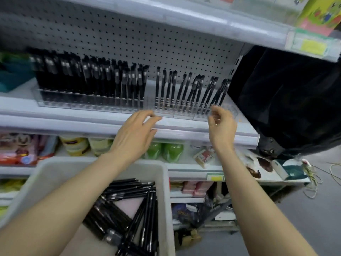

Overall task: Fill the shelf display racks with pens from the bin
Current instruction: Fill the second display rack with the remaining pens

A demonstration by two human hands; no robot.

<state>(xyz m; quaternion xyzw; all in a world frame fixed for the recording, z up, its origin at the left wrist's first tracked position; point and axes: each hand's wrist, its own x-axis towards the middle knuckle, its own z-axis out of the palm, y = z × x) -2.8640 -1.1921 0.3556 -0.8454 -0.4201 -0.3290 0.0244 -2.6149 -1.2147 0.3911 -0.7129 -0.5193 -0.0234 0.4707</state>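
Head view: slim black pens (88, 80) stand packed in the left of the clear plastic display rack (83, 102); its right half holds few, leaning. Risk: either hand could knock those leaners over. Grey plastic bin (166, 183) holds loose pens. Left hand (137, 130), fingers straight, and right hand (221, 124), loosely curled, both empty, hover at the rack front.

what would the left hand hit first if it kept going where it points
Probably the front wall of the clear display rack, just ahead of the left hand; depth is unclear.
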